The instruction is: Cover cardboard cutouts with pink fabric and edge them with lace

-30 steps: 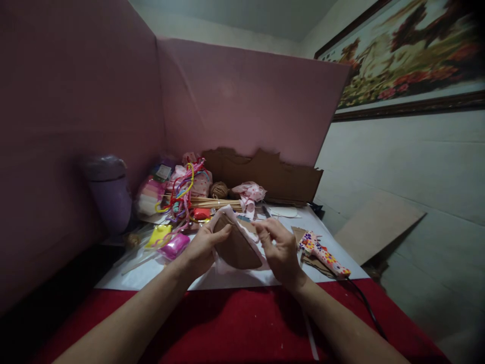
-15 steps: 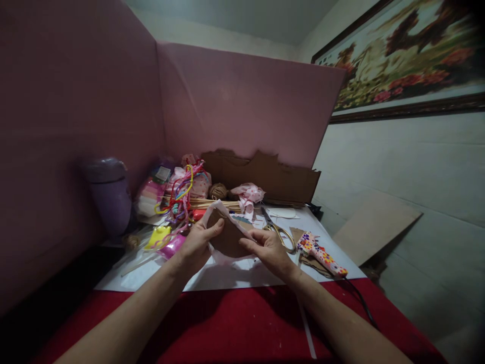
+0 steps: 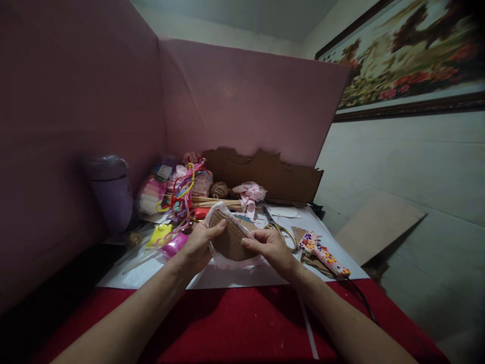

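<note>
Left hand [image 3: 199, 243] closed on the left edge of a cardboard piece [image 3: 229, 238], thumb flat on its face, fingers behind. Right hand [image 3: 273, 248] pinches the right edge between thumb and fingers. Piece held tilted at centre frame, above the white sheet [image 3: 235, 279].

Progress, as judged: pale fabric [image 3: 227, 262] backs the cardboard and appears turned up along the upper-right edge; along the bottom it stands loose past the rim, so that stretch looks unfolded. Whether any of it is glued cannot be told.

Just right of the right hand, gold-handled scissors [image 3: 286, 236]; farther right, a flower-patterned glue gun [image 3: 322, 255]. Left of centre, a yellow packet [image 3: 159, 233] and tangled pipe cleaners [image 3: 185, 188]. Twine ball [image 3: 219, 190] behind. Red cloth [image 3: 227, 326] across the bottom of the frame.

Room: pink partition [image 3: 246, 96] at upper centre; framed picture [image 3: 413, 55], upper right, on a pale tiled wall [image 3: 379, 156].
</note>
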Tool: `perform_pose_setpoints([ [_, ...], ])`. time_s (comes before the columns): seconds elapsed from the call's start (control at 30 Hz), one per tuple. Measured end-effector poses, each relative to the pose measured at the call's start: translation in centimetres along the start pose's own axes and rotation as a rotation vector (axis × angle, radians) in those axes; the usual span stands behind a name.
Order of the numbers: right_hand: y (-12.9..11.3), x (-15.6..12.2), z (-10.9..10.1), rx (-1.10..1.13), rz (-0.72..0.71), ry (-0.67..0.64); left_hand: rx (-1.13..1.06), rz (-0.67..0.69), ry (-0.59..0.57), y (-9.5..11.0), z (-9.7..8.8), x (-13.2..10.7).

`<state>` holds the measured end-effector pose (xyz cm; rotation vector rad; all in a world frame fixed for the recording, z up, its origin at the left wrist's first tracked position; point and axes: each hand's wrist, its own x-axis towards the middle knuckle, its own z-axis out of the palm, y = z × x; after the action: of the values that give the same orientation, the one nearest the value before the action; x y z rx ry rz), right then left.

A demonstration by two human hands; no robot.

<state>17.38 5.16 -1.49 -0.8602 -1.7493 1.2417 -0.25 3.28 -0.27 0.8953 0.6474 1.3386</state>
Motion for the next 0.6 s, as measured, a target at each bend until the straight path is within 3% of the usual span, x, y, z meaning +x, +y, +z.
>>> perform_pose_setpoints([
  [0.43, -0.03, 0.09, -0.37, -0.016, -0.017, -0.036, -0.027, 0.012, -0.055, -0.44, -0.35, 0.21],
  [0.6, 0.24, 0.14, -0.36, -0.042, -0.055, 0.010, -0.042, 0.025, -0.050, -0.13, -0.01, -0.05],
])
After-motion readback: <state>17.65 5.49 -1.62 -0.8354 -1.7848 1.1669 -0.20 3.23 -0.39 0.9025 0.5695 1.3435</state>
